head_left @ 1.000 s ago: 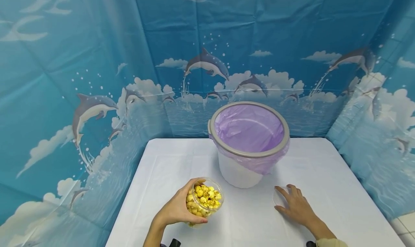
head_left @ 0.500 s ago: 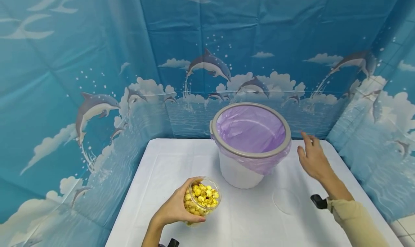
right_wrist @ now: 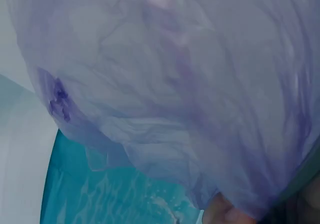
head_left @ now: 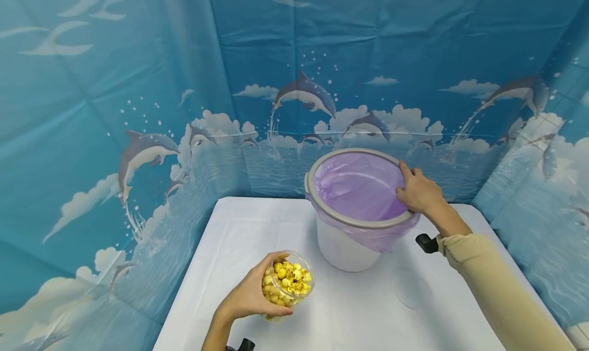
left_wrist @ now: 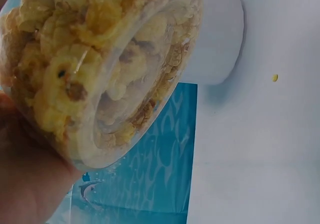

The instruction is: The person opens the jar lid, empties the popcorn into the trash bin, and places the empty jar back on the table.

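My left hand grips a clear plastic jar round its side, tilted with its open mouth up. Yellow popcorn fills it; the left wrist view shows the jar's base close up. On the right, my right hand grips the grey rim of a white trash bin, thumb on the inner side. A purple bin liner lines the bin and hangs over its rim. In the right wrist view the liner covers most of the picture, with a fingertip at the bottom edge.
A clear round lid lies flat on the white-covered table, right of the bin. One small yellow crumb shows on the cloth. Blue dolphin-print curtains close off the back and sides.
My right hand has left the clear lid on the table, risen past the bin's right side and taken hold of its rim. The left hand keeps the popcorn jar nearly still.
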`<state>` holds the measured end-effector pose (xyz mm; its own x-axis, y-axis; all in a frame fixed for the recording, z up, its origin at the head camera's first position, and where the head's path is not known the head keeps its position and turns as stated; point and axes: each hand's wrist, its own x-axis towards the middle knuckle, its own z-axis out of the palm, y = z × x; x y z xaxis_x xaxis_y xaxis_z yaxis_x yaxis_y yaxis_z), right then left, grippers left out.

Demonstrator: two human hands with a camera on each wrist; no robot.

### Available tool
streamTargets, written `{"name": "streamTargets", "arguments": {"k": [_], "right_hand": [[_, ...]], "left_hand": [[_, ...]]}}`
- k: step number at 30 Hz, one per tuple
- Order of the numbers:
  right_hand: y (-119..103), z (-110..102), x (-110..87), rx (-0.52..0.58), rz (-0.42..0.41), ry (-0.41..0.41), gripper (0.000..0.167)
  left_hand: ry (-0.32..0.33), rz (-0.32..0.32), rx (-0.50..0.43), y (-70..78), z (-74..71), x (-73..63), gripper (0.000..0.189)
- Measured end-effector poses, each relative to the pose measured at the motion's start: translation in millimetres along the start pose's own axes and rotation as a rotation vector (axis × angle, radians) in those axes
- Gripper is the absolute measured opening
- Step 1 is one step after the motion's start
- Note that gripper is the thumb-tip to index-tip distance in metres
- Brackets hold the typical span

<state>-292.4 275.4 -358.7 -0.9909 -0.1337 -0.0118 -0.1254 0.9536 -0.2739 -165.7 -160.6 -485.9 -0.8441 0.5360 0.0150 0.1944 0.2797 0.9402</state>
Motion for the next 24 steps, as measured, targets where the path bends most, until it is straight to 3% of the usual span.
{"name": "streamTargets", "arguments": {"k": [5, 9, 16, 24], "right_hand": [[2.5, 0.7, 0.4, 0.009, 0.002, -0.002, 0.082], [4.7, 0.0, 0.1, 0.046, 0.009, -0.004, 0.082], [6.1, 0.9, -2.3, 0.100, 0.030, 0.026, 0.082], [4.2, 4.8, -0.6, 0.114, 0.047, 0.050, 0.082]], "left_hand": [[0.012, 0.034, 0.058, 10.1, -10.3, 7.9, 0.103], [0.063, 0.087, 0.131, 29.6, -26.3, 25.9, 0.105], [0.176, 0.118, 0.238, 76.4, -65.0, 80.7, 0.109], [0.146, 0.139, 0.443, 122.5, -97.6, 143.8, 0.116]]}}
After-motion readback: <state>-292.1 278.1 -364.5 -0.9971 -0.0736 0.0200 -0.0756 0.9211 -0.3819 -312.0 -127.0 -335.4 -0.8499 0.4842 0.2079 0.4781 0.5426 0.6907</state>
